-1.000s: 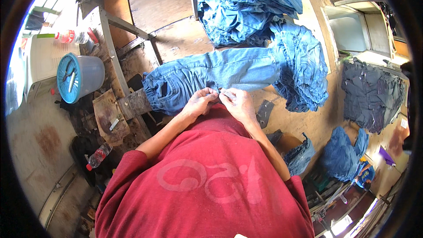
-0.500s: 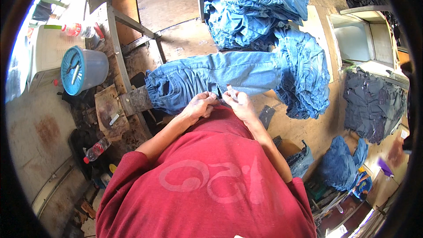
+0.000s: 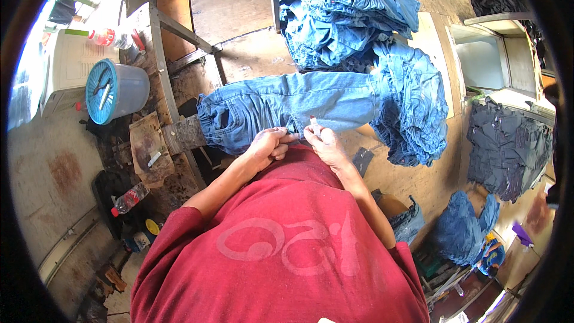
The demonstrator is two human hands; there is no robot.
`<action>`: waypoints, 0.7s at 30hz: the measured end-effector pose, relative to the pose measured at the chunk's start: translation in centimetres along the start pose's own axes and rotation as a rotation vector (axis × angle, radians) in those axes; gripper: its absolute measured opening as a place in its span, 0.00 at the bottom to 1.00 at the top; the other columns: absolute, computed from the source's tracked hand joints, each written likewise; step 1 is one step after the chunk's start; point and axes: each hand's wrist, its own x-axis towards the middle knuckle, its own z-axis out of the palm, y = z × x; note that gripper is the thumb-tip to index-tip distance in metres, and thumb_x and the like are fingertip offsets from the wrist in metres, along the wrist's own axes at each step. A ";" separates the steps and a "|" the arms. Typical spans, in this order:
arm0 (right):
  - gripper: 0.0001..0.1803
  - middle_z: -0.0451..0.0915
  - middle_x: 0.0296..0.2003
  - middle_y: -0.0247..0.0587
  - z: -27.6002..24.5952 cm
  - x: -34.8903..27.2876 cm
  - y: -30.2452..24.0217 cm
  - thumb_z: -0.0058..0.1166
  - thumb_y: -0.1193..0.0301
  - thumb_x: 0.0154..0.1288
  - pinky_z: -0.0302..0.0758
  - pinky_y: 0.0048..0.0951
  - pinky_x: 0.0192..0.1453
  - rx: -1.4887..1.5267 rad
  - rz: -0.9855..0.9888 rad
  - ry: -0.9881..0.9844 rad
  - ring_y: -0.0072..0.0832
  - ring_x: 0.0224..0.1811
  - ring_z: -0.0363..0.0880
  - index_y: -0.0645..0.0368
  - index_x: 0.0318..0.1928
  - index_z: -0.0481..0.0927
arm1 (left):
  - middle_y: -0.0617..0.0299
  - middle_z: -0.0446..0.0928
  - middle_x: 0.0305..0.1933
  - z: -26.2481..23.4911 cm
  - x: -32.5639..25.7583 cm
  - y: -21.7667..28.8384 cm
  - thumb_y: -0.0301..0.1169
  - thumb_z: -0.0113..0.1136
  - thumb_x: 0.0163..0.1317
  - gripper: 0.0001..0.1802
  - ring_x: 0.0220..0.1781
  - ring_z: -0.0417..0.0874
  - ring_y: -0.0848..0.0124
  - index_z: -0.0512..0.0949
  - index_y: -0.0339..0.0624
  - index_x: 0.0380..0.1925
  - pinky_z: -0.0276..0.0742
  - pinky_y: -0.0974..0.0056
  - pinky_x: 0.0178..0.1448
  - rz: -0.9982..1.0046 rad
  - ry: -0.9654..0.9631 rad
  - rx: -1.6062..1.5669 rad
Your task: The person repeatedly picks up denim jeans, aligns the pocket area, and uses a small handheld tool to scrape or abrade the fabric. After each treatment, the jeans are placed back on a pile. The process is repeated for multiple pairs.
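Observation:
A pair of blue jeans (image 3: 335, 97) with a gathered elastic waist lies stretched crosswise in front of me over a narrow board (image 3: 184, 134). At its near edge, my left hand (image 3: 269, 146) is closed, thumb and finger pinching the denim. Close beside it, my right hand (image 3: 326, 143) is also closed in a pinch on the same edge of cloth. A short pale piece with a dark tip (image 3: 313, 120) sticks up from the right hand; whether it is a wrapped finger or a small tool I cannot tell. The fingertips partly hide the pinched fabric.
Beyond the board rises a pile of blue jeans (image 3: 341, 15), with more bunched denim (image 3: 412, 101) at its right end. A lidded plastic bucket (image 3: 128, 91) stands at left, above a plastic bottle (image 3: 130, 198). Dark garments (image 3: 508, 146) and blue denim (image 3: 460, 227) lie at right.
My hands stay at the same edge of the jeans, with the fingers shifted slightly. The dark gap in the cloth between them looks smaller. The view has tilted a little.

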 end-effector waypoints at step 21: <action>0.43 0.78 0.61 0.54 -12.6 3.5 2.4 0.73 0.57 0.69 0.78 0.33 0.61 -0.120 -0.203 0.733 0.33 0.53 0.82 0.70 0.72 0.67 | 0.68 0.77 0.29 0.7 1.8 -0.6 0.34 0.63 0.74 0.06 0.14 0.61 0.84 0.77 0.46 0.41 0.54 0.71 0.17 0.119 0.022 0.172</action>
